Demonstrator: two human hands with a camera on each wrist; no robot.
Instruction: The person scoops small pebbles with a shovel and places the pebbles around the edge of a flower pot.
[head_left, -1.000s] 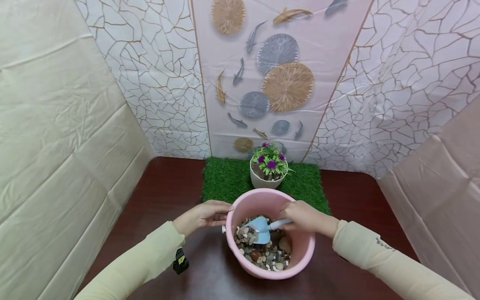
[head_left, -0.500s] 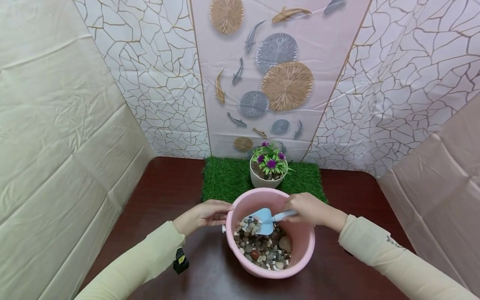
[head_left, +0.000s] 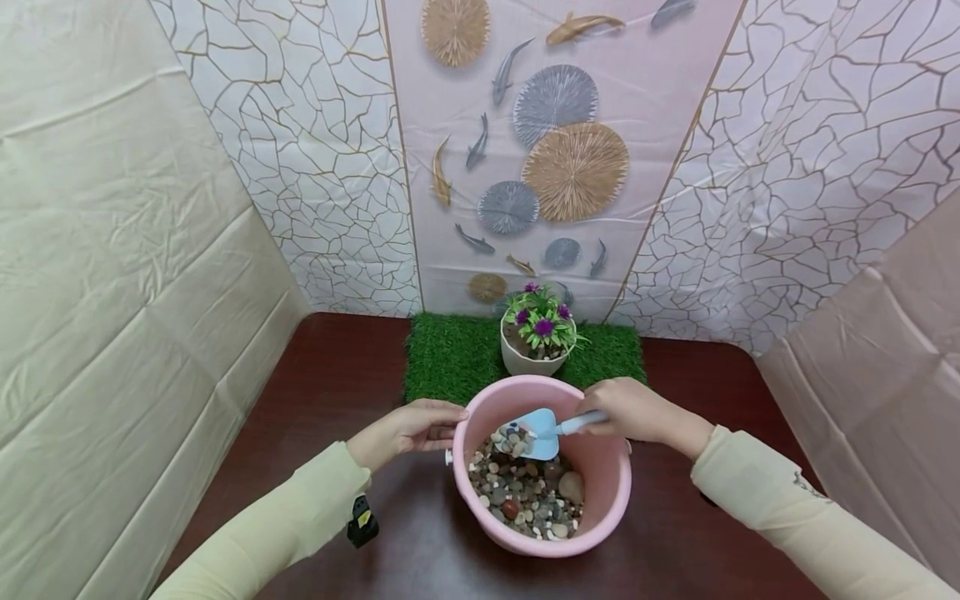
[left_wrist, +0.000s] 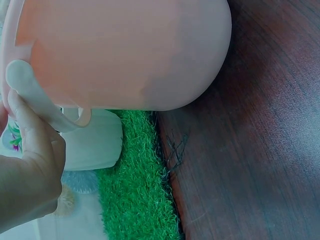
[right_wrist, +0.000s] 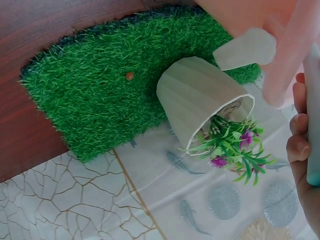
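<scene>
A pink bucket [head_left: 540,548] stands on the table, with mixed pebbles [head_left: 517,500] covering its bottom. My left hand [head_left: 420,425] grips its left rim; in the left wrist view the fingers lie at the rim beside the white bucket handle [left_wrist: 42,100]. Inside the bucket's mouth, my right hand [head_left: 626,408] holds a light blue garden trowel [head_left: 546,446] by its pale grip. Several stones [head_left: 516,437] lie on the tip half of the blade, which points left above the other pebbles. Only the grip of the trowel shows in the right wrist view.
Close behind the bucket, a white flowerpot [head_left: 525,362] with purple flowers [head_left: 543,327] stands on a green turf mat [head_left: 450,358]. One brown pebble [right_wrist: 129,76] lies on the mat. Cloth-covered walls surround the dark wooden table [head_left: 345,367] at the back and sides.
My right hand has raised the trowel from the pebbles and moved it up and to the right, stones still on its blade. The left hand and bucket have stayed in place.
</scene>
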